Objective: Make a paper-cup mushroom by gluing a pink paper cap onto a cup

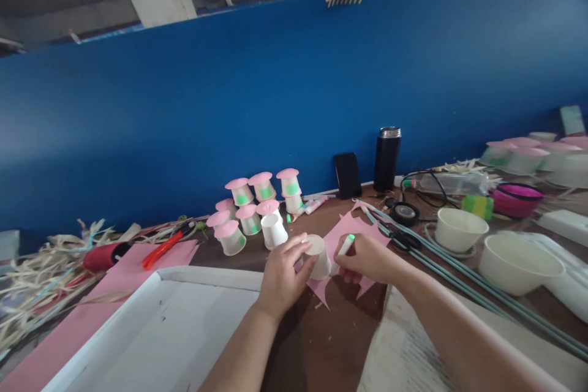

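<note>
My left hand (289, 268) is closed around the side of an upside-down paper cup (318, 257) on the brown table. In my right hand (362, 257) is a white marker with a green end (345, 245), held like a pen against the cup's right side. The marker's tip is hidden by my fingers and the cup. Beneath both hands lies cut pink paper (337, 229) with jagged edges. Just behind my left hand stands a plain white cup (274, 231). Several cups with pink paper discs on top and green marks (248, 219) are grouped and stacked beyond it.
A white tray (202, 312) sits at left, beside pink sheets (114, 282) and red-handled pliers (163, 250). Blue-grey rods (441, 263) cross the right side near white bowls (460, 229). A black flask (387, 159) and a phone (348, 175) stand by the blue partition (275, 86).
</note>
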Tool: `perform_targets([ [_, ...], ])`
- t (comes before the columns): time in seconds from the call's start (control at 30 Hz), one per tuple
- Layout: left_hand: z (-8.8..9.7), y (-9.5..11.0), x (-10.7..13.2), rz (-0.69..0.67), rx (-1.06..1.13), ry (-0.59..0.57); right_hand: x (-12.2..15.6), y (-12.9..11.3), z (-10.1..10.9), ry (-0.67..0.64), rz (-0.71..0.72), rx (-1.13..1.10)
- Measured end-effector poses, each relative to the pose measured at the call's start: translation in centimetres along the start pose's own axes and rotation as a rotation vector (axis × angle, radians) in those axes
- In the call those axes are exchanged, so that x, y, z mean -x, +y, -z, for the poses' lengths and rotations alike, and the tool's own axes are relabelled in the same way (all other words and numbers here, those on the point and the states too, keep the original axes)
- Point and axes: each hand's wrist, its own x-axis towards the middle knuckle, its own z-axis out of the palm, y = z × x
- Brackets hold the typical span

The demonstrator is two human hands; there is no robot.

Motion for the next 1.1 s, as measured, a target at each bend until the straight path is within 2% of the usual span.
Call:
perform_targets([
  [0.3,-0.1,-0.1,0.1,-0.011,-0.005,0.005,-0.1,0.1,0.4,0.104,0.012,0.039],
  [0.57,-0.1,-0.1,0.0,-0.024,-0.011,0.024,0.0,-0.3,1.5,0.345,0.086,0.019],
  [0.67,-0.2,-0.2,-0.1,-0.028,-0.011,0.026,0.3,-0.8,1.7,0.384,0.142,-0.046],
  [0.87,-0.2,-0.2,0.0,-0.021,-0.012,0.028,0.8,-1.3,1.6,0.25,0.219,-0.255],
  [1.1,-0.2,-0.3,0.0,-0.017,-0.019,0.021,1.4,-1.2,1.6,0.021,0.138,-0.38],
])
